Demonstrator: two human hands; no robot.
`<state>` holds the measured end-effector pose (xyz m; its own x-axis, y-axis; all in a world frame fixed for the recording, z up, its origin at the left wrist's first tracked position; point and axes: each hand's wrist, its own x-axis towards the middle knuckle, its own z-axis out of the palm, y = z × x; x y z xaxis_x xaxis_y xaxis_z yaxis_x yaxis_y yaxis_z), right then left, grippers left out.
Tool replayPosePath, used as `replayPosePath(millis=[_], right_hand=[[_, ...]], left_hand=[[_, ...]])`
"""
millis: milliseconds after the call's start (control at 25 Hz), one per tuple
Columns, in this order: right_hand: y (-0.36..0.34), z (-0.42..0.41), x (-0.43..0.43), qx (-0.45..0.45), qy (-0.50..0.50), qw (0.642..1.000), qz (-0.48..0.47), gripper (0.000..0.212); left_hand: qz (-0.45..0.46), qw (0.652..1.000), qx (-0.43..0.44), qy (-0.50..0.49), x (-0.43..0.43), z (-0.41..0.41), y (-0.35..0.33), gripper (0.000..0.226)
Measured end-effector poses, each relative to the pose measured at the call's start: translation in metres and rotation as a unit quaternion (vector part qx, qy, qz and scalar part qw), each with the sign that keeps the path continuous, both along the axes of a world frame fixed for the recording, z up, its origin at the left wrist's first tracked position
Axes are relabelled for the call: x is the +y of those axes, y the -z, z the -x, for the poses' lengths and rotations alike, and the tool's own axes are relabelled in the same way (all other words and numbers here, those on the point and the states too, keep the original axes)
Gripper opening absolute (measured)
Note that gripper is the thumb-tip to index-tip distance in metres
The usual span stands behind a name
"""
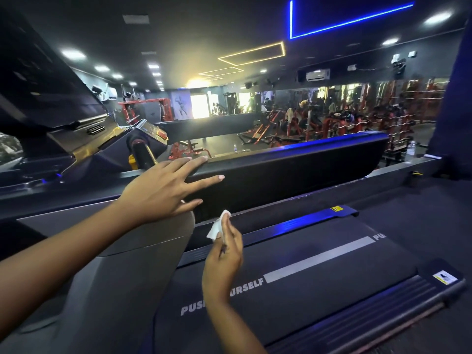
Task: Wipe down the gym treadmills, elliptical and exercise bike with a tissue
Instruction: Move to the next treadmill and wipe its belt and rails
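The view is tilted. A dark treadmill belt (319,272) with white "PUSH YOURSELF" lettering fills the lower right. My right hand (224,261) is above its front end and pinches a small crumpled white tissue (217,226) near the blue-lit side rail (293,223). My left hand (163,190) stretches out flat with spread, straight fingers over the grey upright (132,251) of the treadmill, fingertips near the black belt (293,172) of the neighbouring treadmill. That machine's console and handle (143,146) lie at the left.
A raised dark floor edge (421,200) runs beyond the treadmills. Red weight machines (344,123) and benches fill the gym hall behind, with mirrors on the far wall. A water bottle (410,152) stands at the right by a dark blue pillar (457,98).
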<state>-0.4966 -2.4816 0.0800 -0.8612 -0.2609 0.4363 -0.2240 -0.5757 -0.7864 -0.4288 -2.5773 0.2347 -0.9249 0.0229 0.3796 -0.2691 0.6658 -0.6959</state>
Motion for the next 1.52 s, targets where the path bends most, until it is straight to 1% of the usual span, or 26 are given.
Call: replayPosePath(millis=[120,240,320,440,600,800,1000,1200,1240,1400,1520], right_hand=[[0.0,-0.019,-0.001,0.017,-0.015,1.0,-0.003,0.041],[0.0,-0.031,0.003,0.056,-0.041,0.997,-0.023,0.047],[-0.001,-0.024,0.009,0.08,-0.04,0.996,-0.027,0.048],[-0.003,0.003,0.025,0.098,-0.018,0.994,-0.035,0.044],[-0.009,0.056,0.043,0.102,0.02,0.993,-0.049,0.044],[-0.024,0.147,0.073,0.091,0.073,0.991,-0.068,0.041],[-0.045,0.245,0.104,0.089,0.129,0.984,-0.083,0.039],[-0.081,0.343,0.116,0.083,0.192,0.974,-0.082,0.041],[-0.087,0.36,0.116,0.094,0.2,0.972,-0.083,0.041],[-0.09,0.405,0.109,0.185,0.196,0.957,-0.107,0.039],[-0.085,0.438,0.103,0.198,0.18,0.956,-0.121,0.04]], left_hand=[[-0.003,1.0,-0.001,0.002,0.0,-0.002,0.0,0.058],[-0.01,1.0,-0.006,0.0,0.001,-0.003,0.0,0.058],[-0.018,1.0,-0.005,-0.002,0.004,-0.001,-0.001,0.057],[-0.034,0.999,0.005,-0.01,0.006,-0.002,-0.001,0.058],[-0.042,0.998,0.041,-0.003,0.023,0.01,0.005,0.059],[-0.054,0.997,0.046,0.028,0.045,0.057,0.021,0.054],[-0.053,0.997,0.054,0.029,0.056,0.12,0.02,0.058],[-0.066,0.996,0.043,0.039,0.074,0.21,0.012,0.062],[-0.065,0.996,0.045,0.037,0.079,0.228,0.011,0.063],[-0.085,0.994,0.064,0.006,0.095,0.289,0.014,0.065],[-0.088,0.993,0.072,-0.007,0.1,0.324,0.015,0.066]])
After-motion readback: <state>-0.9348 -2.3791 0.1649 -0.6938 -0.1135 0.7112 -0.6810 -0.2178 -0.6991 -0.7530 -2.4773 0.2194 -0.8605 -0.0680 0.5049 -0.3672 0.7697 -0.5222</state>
